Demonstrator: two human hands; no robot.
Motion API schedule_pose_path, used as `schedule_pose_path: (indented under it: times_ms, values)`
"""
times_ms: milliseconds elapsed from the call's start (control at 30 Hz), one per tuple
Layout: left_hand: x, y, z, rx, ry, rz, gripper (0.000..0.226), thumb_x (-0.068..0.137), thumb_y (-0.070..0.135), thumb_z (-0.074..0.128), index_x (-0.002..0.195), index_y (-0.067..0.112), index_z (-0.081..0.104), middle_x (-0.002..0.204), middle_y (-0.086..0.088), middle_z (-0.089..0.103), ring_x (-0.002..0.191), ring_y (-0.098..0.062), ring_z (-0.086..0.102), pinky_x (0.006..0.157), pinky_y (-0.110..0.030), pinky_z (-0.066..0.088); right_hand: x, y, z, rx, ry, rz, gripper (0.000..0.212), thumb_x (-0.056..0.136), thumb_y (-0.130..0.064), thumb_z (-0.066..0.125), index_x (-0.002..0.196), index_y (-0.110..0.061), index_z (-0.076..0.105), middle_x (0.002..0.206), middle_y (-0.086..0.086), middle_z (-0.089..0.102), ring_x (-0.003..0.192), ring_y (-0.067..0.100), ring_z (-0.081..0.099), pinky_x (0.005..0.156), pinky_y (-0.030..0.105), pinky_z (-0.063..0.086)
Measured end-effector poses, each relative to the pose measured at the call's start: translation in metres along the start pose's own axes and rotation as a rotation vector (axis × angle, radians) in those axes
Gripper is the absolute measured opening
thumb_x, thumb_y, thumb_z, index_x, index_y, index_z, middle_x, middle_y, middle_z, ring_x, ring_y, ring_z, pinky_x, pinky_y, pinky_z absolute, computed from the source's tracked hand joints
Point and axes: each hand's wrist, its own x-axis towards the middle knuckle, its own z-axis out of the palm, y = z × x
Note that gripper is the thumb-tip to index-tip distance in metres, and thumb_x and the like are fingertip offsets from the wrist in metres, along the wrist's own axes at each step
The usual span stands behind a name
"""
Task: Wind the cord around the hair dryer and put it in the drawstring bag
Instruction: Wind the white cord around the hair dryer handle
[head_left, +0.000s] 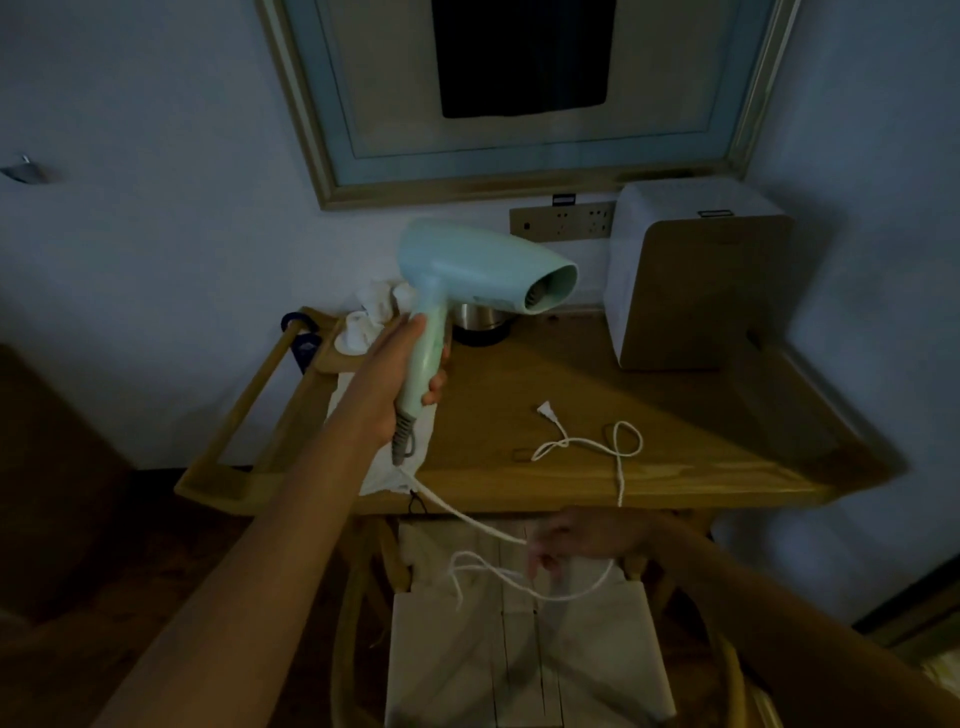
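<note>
- Left hand (402, 374) is gripping the dryer (467, 270) by its handle above the worktop (649, 405), nozzle pointing right, handle hanging down.
- Cord (582, 447) is trailing off the worktop edge, plug (545, 412) lying loose.
- Right hand (582, 535) is blurry, can't tell its grip.
- Bag (379, 447) is mostly hiding behind the left arm.

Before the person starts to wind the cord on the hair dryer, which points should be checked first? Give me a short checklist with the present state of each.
1. Left hand grips the handle of the hair dryer firmly: ok.
2. Plug is out of the wall socket and lies on the table: ok.
3. Right hand has the cord pinched: cannot tell, the hand is blurred.
4. Cord is free of knots: not ok, it lies in loops on the table and below the edge.
5. Drawstring bag is within reach, under the dryer: ok.
6. Bag mouth is open: cannot tell.
</note>
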Motion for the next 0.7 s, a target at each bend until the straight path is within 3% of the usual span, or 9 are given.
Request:
schedule_pose_path:
  times_ms: [133,233,333,433,533,633,700]
  values:
    - [-0.005,0.001,-0.019,0.049,-0.018,-0.020,0.022,0.094,0.035,0.045,0.101,0.016,0.055,0.067,-0.002,0.060,0.042,-0.011,0.047,0.034,-0.017,0.035,-0.018,0.016,-0.029,0.059,-0.080,0.150,0.028,0.096,-0.029,0.042,0.090,-0.020,0.067,0.081,-0.012,0.066,0.075,-0.001,0.060,0.073,0.014,0.046]
    - [-0.013,-0.007,-0.027,0.113,-0.029,-0.082,0.027,0.094,0.035,0.044,0.094,0.013,0.059,0.067,-0.005,0.058,0.041,-0.011,0.045,0.033,-0.017,0.033,-0.026,0.019,-0.055,0.070,-0.096,0.211,0.021,0.091,-0.032,0.051,0.084,-0.018,0.066,0.080,-0.003,0.063,0.071,0.002,0.059,0.068,0.015,0.045]
    - [-0.020,-0.020,-0.031,0.194,-0.020,-0.162,0.035,0.093,0.034,0.044,0.089,0.005,0.062,0.065,-0.008,0.056,0.037,-0.012,0.045,0.033,-0.017,0.033,-0.036,0.018,-0.079,0.085,0.058,0.230,0.019,0.079,-0.035,0.060,0.080,-0.016,0.064,0.069,-0.004,0.062,0.061,0.003,0.056,0.060,0.016,0.043]
    - [-0.028,-0.038,-0.029,0.266,-0.038,-0.256,0.043,0.093,0.039,0.043,0.095,0.000,0.062,0.061,-0.009,0.056,0.036,-0.013,0.045,0.034,-0.017,0.033,-0.039,0.001,-0.103,0.082,0.347,0.132,0.023,0.090,-0.022,0.056,0.068,-0.020,0.063,0.052,-0.007,0.050,0.048,0.006,0.043,0.052,0.024,0.033]
    - [-0.039,-0.059,-0.021,0.421,-0.047,-0.305,0.043,0.091,0.047,0.046,0.085,0.008,0.062,0.048,0.001,0.061,0.036,-0.010,0.050,0.034,-0.018,0.037,-0.032,-0.030,-0.124,0.033,0.566,0.121,0.017,0.089,-0.019,0.057,0.076,-0.016,0.067,0.055,0.002,0.048,0.043,0.010,0.040,0.044,0.024,0.033]
    - [-0.049,-0.078,-0.016,0.645,-0.114,-0.228,0.030,0.087,0.051,0.050,0.092,0.023,0.060,0.062,0.002,0.066,0.049,-0.009,0.059,0.043,-0.024,0.046,-0.020,-0.060,-0.130,-0.076,0.603,0.147,0.016,0.084,-0.024,0.061,0.072,-0.023,0.072,0.047,0.000,0.045,0.036,0.011,0.036,0.038,0.022,0.029]
    - [-0.050,-0.088,-0.013,0.822,-0.153,-0.072,0.021,0.088,0.050,0.051,0.089,0.030,0.057,0.083,0.004,0.058,0.066,-0.007,0.059,0.053,-0.022,0.048,-0.013,-0.075,-0.128,-0.008,0.626,0.168,0.014,0.082,-0.027,0.064,0.081,-0.016,0.072,0.051,0.000,0.045,0.040,0.011,0.036,0.040,0.020,0.029]
